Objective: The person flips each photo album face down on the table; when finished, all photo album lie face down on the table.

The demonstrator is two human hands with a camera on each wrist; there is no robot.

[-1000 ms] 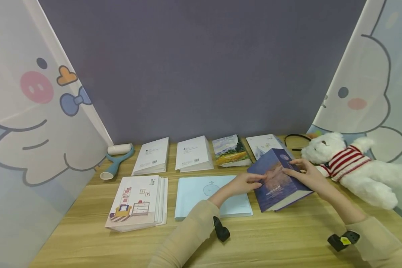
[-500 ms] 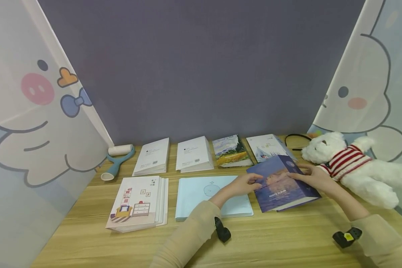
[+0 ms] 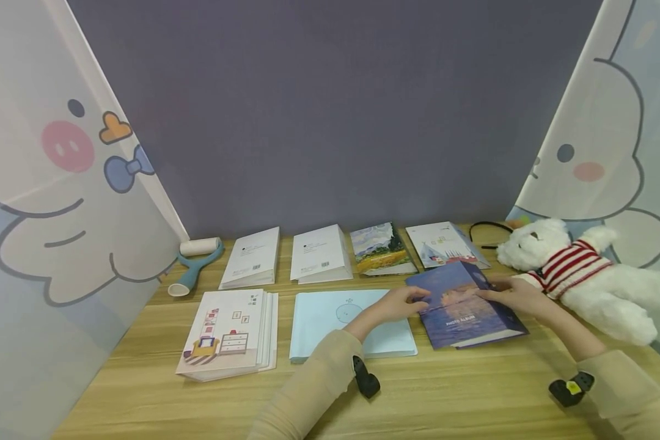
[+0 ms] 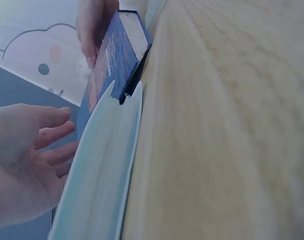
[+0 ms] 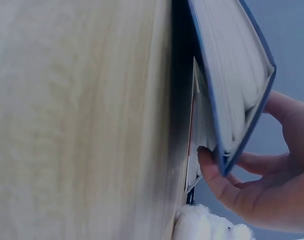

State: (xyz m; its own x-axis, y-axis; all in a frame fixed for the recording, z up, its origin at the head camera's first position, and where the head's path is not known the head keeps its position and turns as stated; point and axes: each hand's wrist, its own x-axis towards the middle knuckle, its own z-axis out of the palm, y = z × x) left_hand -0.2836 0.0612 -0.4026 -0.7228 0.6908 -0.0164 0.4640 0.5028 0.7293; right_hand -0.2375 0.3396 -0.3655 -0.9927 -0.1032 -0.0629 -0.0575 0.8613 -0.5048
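Note:
A blue-purple photo album (image 3: 455,313) lies slanted at the right of the table, its spine side raised. My right hand (image 3: 513,296) holds that side, with the thumb over the cover and fingers under the edge. From the right wrist, the album's page edges (image 5: 232,70) tilt above the wood, and the right hand (image 5: 277,187) wraps its corner. My left hand (image 3: 394,304) is at the album's left edge, over a light blue album (image 3: 316,318). In the left wrist view the left hand (image 4: 29,155) has loosely bent fingers, nothing between them.
Behind stand two white albums (image 3: 253,253), (image 3: 316,250), a landscape-painting album (image 3: 381,247) and a tent-print album (image 3: 437,239). A thick white album (image 3: 220,333) and a lint roller (image 3: 195,266) are at left. A white teddy bear (image 3: 577,269) and black headband (image 3: 484,223) lie right.
The photo album's raised spine side has come down and shifted slightly right, with my right hand following it. More of the tent-print album shows behind. My left hand has hardly moved.

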